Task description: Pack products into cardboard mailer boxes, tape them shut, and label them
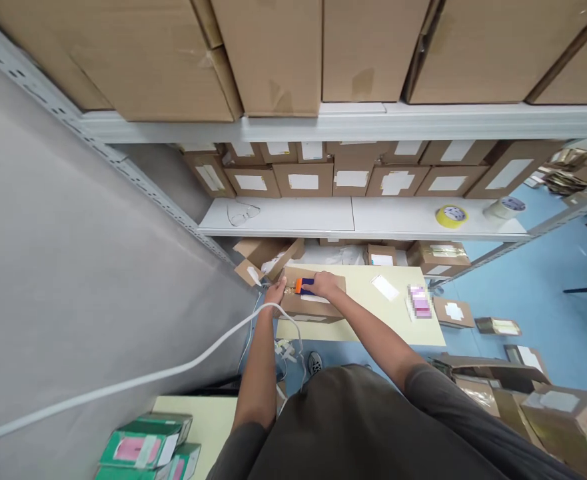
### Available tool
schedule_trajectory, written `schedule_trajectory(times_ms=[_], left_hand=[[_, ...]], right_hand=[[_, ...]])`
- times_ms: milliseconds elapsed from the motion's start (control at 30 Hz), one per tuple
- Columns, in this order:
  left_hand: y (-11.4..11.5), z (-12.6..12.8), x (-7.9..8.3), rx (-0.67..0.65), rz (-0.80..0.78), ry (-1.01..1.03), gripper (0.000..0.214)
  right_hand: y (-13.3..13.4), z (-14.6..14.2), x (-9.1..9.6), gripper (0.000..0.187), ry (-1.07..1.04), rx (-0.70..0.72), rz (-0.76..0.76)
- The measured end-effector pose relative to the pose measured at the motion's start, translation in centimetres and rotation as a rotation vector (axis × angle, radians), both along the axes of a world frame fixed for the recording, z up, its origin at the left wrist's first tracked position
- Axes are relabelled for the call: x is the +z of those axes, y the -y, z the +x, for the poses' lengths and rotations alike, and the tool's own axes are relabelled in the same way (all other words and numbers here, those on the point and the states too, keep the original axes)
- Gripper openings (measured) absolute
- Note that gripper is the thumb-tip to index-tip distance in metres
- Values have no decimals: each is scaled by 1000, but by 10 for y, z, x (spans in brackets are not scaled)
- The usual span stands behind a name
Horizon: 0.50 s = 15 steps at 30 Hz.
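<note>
A closed cardboard box (318,311) lies on the pale yellow tabletop, with white labels on its top and front side. My left hand (276,292) grips the box at its left end. In my right hand (324,285) is an orange and dark blue hand tool (304,287), its orange end pointing left over the box top. Shiny, crinkled tape (289,290) shows between that end and my left hand. The tool's exact kind is too small to make out. A white cable (213,357) passes in front of my left wrist.
An open carton (268,257) stands behind the box. On the table (366,320) lie a white slip (385,287) and a pink-and-white item (420,302). Shelves above hold cartons, glasses (243,215), yellow tape (452,216) and clear tape (506,207). Boxes fill the floor at right.
</note>
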<state>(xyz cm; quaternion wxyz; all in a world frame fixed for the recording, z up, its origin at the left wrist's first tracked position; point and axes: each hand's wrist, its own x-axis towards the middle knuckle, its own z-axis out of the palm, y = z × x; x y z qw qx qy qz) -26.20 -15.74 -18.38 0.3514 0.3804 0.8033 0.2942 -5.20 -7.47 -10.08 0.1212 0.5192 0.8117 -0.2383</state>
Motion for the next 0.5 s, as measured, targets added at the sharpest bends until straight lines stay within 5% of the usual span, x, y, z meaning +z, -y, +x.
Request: schedule_trajectory(times_ms=[200, 400, 500], left_hand=[[13, 43, -39, 13, -34, 1, 38], [1, 110, -64, -61, -99, -36, 48], [-8, 139, -71, -117, -125, -44, 53]], right_hand=[[9, -9, -27, 63, 72, 19, 18], [4, 52, -37, 77, 122, -35, -46], [-3, 104, -35, 81, 123, -64, -72]])
